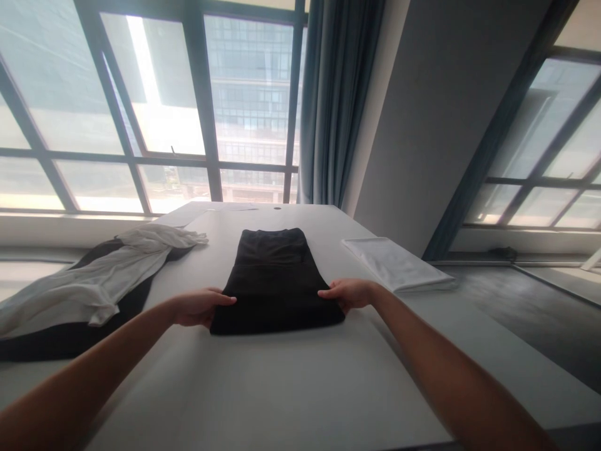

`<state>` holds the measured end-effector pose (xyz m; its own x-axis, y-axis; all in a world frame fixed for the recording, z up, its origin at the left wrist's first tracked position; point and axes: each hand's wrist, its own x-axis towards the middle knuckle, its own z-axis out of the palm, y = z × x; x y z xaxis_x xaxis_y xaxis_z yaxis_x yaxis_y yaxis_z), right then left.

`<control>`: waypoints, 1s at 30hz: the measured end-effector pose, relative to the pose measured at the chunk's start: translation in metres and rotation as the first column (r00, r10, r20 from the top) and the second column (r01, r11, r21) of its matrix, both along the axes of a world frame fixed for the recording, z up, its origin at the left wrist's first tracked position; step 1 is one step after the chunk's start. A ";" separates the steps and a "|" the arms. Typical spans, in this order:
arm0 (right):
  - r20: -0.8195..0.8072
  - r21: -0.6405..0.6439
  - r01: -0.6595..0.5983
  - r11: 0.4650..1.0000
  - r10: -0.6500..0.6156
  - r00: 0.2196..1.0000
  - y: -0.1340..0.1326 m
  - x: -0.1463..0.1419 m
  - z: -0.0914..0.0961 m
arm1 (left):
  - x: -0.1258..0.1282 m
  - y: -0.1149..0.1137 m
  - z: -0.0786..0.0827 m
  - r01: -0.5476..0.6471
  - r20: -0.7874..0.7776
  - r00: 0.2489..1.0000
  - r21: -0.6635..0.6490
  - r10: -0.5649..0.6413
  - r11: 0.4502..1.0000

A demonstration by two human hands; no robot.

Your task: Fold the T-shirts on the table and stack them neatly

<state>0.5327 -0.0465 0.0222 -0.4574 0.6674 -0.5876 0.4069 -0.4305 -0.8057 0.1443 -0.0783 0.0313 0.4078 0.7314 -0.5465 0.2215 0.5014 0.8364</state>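
Note:
A black folded garment [277, 282] lies in the middle of the white table, its near edge a little raised. My left hand [200, 307] pinches its left side near the front corner, thumb on top and fingers underneath. On the opposite side, my right hand [350, 293] grips the right edge in the same way. The cloth is flat and narrower toward its far end. What kind of garment it is, I cannot tell.
To the left lie a crumpled white garment [136, 250] and dark cloth [61, 341] beneath it. A folded white cloth [394, 260] rests near the right edge of the table [263, 388]. Windows, a blue-grey curtain [340, 94] and a pillar [422, 125] stand behind.

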 end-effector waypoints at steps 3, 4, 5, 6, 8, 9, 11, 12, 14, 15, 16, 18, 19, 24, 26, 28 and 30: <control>0.078 0.005 -0.022 1.000 0.022 0.997 0.000 0.002 0.002 | 0.002 -0.001 0.001 -0.029 -0.057 0.998 0.009 0.030 1.000; 0.097 0.008 -0.025 1.000 0.024 0.995 0.000 0.001 0.003 | 0.002 -0.002 0.002 -0.030 -0.069 0.997 0.018 0.031 0.999; 0.110 0.013 -0.027 1.000 0.025 0.994 -0.001 0.001 0.003 | 0.003 -0.002 0.003 -0.025 -0.074 0.997 0.027 0.027 0.999; 0.115 0.020 -0.023 1.000 0.020 0.993 0.000 0.000 0.004 | 0.004 -0.003 0.003 -0.020 -0.073 0.997 0.034 0.023 0.999; 0.084 0.059 0.021 0.998 -0.026 0.996 0.001 -0.004 0.003 | 0.006 -0.001 0.002 -0.022 -0.058 0.998 0.048 0.025 0.999; 0.054 0.093 0.064 0.994 -0.069 0.996 0.003 -0.007 0.001 | 0.007 0.000 0.000 -0.040 -0.043 0.998 0.065 0.043 0.997; -0.013 0.190 0.191 0.963 -0.192 0.981 0.007 -0.014 -0.004 | 0.010 0.006 -0.005 -0.112 -0.005 0.993 0.132 0.114 0.985; -0.046 0.243 0.260 0.935 -0.256 0.966 0.010 -0.018 -0.007 | 0.012 0.009 -0.008 -0.156 0.018 0.988 0.183 0.156 0.971; -0.097 0.345 0.366 0.865 -0.355 0.930 0.015 -0.025 -0.012 | 0.015 0.015 -0.013 -0.240 0.070 0.971 0.298 0.229 0.924; -0.126 0.393 0.395 0.830 -0.377 0.918 0.017 -0.027 -0.015 | 0.016 0.018 -0.015 -0.273 0.099 0.962 0.351 0.254 0.896; -0.162 0.439 0.409 0.800 -0.377 0.912 0.020 -0.029 -0.016 | 0.016 0.021 -0.016 -0.299 0.138 0.954 0.399 0.265 0.867; -0.253 0.524 0.423 0.739 -0.340 0.906 0.024 -0.030 -0.018 | 0.016 0.026 -0.019 -0.345 0.242 0.936 0.474 0.256 0.810; -0.299 0.558 0.439 0.705 -0.323 0.898 0.026 -0.030 -0.018 | 0.015 0.029 -0.020 -0.367 0.293 0.924 0.503 0.245 0.783; -0.194 0.727 0.457 0.512 -0.486 0.852 0.034 -0.026 -0.020 | 0.007 0.041 -0.032 -0.382 0.197 0.922 0.604 0.334 0.699; 0.008 0.824 0.311 0.474 -0.558 0.830 0.032 -0.026 -0.020 | 0.004 0.043 -0.034 -0.269 -0.001 0.918 0.731 0.396 0.626; 0.167 0.895 0.124 0.429 -0.580 0.798 0.025 -0.028 -0.016 | 0.005 0.039 -0.033 -0.049 -0.198 0.863 0.883 0.465 0.467; 0.253 0.936 -0.049 0.349 -0.568 0.783 0.014 -0.035 -0.009 | 0.011 0.032 -0.031 0.201 -0.322 0.799 0.939 0.508 0.280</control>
